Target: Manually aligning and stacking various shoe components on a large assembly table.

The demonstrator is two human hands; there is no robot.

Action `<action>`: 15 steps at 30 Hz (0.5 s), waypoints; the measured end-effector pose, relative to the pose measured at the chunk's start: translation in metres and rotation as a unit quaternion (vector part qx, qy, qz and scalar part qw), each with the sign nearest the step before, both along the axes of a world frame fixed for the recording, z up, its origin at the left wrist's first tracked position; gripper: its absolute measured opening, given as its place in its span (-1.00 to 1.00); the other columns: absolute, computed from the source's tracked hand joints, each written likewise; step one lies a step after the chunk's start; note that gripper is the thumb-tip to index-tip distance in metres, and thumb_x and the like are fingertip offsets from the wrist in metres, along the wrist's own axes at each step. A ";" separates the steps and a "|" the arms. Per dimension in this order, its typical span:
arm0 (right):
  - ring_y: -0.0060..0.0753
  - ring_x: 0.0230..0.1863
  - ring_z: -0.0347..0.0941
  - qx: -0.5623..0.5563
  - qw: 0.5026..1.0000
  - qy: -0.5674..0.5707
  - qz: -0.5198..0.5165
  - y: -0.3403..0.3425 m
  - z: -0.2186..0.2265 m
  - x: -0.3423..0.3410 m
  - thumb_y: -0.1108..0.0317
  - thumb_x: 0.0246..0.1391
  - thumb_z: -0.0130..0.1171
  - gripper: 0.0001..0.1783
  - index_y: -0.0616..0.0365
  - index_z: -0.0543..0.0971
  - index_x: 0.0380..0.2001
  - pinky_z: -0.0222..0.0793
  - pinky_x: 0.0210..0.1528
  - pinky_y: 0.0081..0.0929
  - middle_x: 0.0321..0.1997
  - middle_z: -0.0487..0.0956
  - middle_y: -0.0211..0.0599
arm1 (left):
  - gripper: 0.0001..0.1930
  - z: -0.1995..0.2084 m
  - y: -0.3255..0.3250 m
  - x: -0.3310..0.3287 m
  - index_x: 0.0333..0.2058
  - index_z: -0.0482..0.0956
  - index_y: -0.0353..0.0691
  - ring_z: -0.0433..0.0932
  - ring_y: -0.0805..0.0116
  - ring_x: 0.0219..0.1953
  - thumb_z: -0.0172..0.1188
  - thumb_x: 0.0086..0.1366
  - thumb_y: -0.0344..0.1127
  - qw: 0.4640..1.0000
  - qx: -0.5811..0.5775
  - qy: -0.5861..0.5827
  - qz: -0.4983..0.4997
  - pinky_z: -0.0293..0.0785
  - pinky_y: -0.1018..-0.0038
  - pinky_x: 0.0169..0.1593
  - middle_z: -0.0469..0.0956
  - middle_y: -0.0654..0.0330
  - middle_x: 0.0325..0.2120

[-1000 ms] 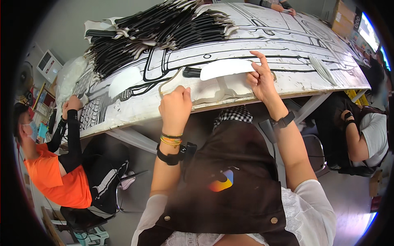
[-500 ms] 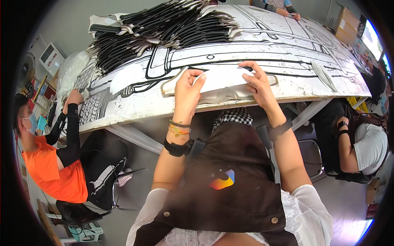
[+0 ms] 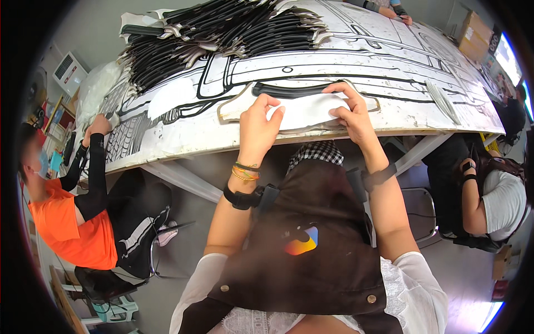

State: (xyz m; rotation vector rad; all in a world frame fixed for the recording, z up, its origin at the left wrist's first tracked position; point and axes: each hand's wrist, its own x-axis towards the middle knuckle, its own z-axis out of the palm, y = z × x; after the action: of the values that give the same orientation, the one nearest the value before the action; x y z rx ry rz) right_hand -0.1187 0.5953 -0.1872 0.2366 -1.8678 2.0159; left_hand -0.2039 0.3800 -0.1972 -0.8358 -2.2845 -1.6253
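A small white sheet (image 3: pixel 311 111) is stretched between my two hands at the table's near edge. My left hand (image 3: pixel 260 123) pinches its left end between thumb and curled fingers. At the other end my right hand (image 3: pixel 352 114) grips the sheet, thumb below and forefinger reaching over the top. Just beyond and partly under the sheet lies a curved piece with a padded black strip (image 3: pixel 295 89) and pale, flared ends (image 3: pixel 236 107). The sheet hides much of that piece's near side.
A large heap of similar black curved pieces (image 3: pixel 222 42) covers the table's far left. White sheets (image 3: pixel 172 99) lie nearer, left of my hands. Thin grey strips (image 3: pixel 443 103) rest at the right. A person in orange (image 3: pixel 78 222) works at the left; others sit right and far.
The white sheet has come down toward me, uncovering the black strip of the curved piece behind it. My left hand has shifted slightly right and nearer.
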 end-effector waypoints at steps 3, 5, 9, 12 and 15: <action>-0.87 -0.57 0.15 -0.005 1.000 0.002 -0.011 0.000 0.001 0.000 0.56 -0.17 0.05 -0.56 0.12 0.55 -0.11 -0.02 -0.58 -0.81 -0.40 0.50 -0.56 | -0.82 0.006 0.005 0.009 -0.30 0.52 -0.32 0.62 0.39 -0.29 0.25 0.21 -0.34 0.997 -0.064 0.024 0.044 0.47 0.50 -0.18 0.63 0.09 -0.43; -0.87 -0.57 0.14 -0.007 1.000 0.006 -0.017 0.001 0.000 -0.001 0.57 -0.19 0.03 -0.55 0.13 0.55 -0.11 -0.03 -0.59 -0.81 -0.41 0.49 -0.56 | -0.81 0.003 0.006 0.008 -0.30 0.52 -0.31 0.64 0.32 -0.26 0.25 0.21 -0.32 0.996 -0.072 0.030 0.048 0.47 0.48 -0.17 0.64 0.06 -0.41; -0.87 -0.58 0.12 -0.010 1.000 -0.001 -0.007 0.001 0.001 -0.001 0.57 -0.20 0.02 -0.54 0.13 0.55 -0.11 -0.06 -0.60 -0.81 -0.42 0.48 -0.56 | -0.81 0.005 0.006 0.007 -0.29 0.52 -0.29 0.66 0.16 -0.16 0.25 0.21 -0.30 0.993 -0.091 0.042 0.056 0.50 0.41 -0.14 0.65 0.00 -0.36; -0.87 -0.59 0.12 -0.013 1.000 -0.002 -0.006 0.003 0.001 0.000 0.58 -0.21 0.01 -0.55 0.17 0.56 -0.13 -0.06 -0.60 -0.80 -0.41 0.49 -0.54 | -0.79 0.010 0.008 0.010 -0.29 0.53 -0.28 0.66 0.16 -0.17 0.25 0.21 -0.27 0.987 -0.139 0.040 0.071 0.50 0.40 -0.13 0.65 0.01 -0.36; -0.86 -0.62 0.11 -0.014 1.000 -0.003 -0.009 0.001 0.002 0.001 0.59 -0.21 -0.01 -0.60 0.22 0.59 -0.20 -0.06 -0.62 -0.79 -0.40 0.51 -0.50 | -0.78 0.006 0.006 0.003 -0.29 0.53 -0.27 0.65 0.14 -0.16 0.25 0.20 -0.25 0.990 -0.126 0.045 0.048 0.50 0.38 -0.13 0.65 0.00 -0.36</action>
State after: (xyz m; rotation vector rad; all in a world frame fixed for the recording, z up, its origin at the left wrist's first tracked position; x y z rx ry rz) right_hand -0.1181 0.5962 -0.1855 0.2067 -1.8377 2.0320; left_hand -0.2011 0.3858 -0.1909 -0.8193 -2.4585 -1.2504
